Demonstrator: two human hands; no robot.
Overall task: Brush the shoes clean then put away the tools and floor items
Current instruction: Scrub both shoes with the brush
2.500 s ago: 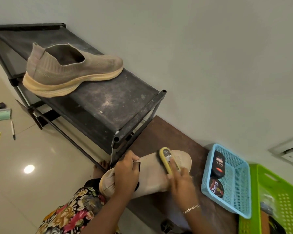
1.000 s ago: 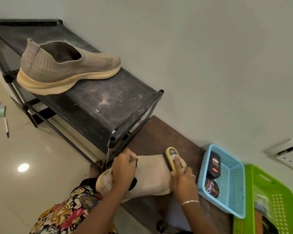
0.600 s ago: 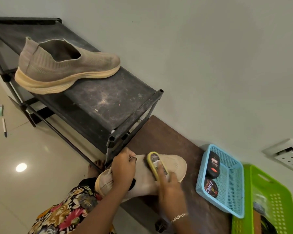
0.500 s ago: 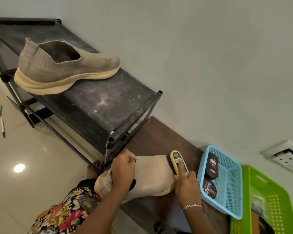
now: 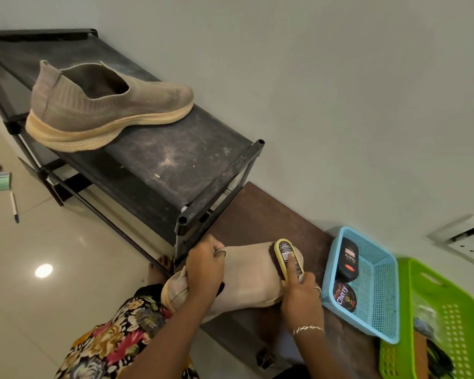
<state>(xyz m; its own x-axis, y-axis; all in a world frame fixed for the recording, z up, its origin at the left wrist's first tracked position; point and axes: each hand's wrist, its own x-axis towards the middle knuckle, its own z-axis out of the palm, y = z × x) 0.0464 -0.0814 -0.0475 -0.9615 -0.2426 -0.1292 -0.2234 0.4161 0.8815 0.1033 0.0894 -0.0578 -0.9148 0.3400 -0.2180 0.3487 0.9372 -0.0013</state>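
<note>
Lower centre: the left hand point(image 5: 204, 272) is gripping a shoe point(image 5: 246, 280) on the counter point(image 5: 260, 214) while the right hand point(image 5: 301, 294) is clasping a brush point(image 5: 288, 255) at its toe — brushing step underway; next, likely another stroke.
</note>
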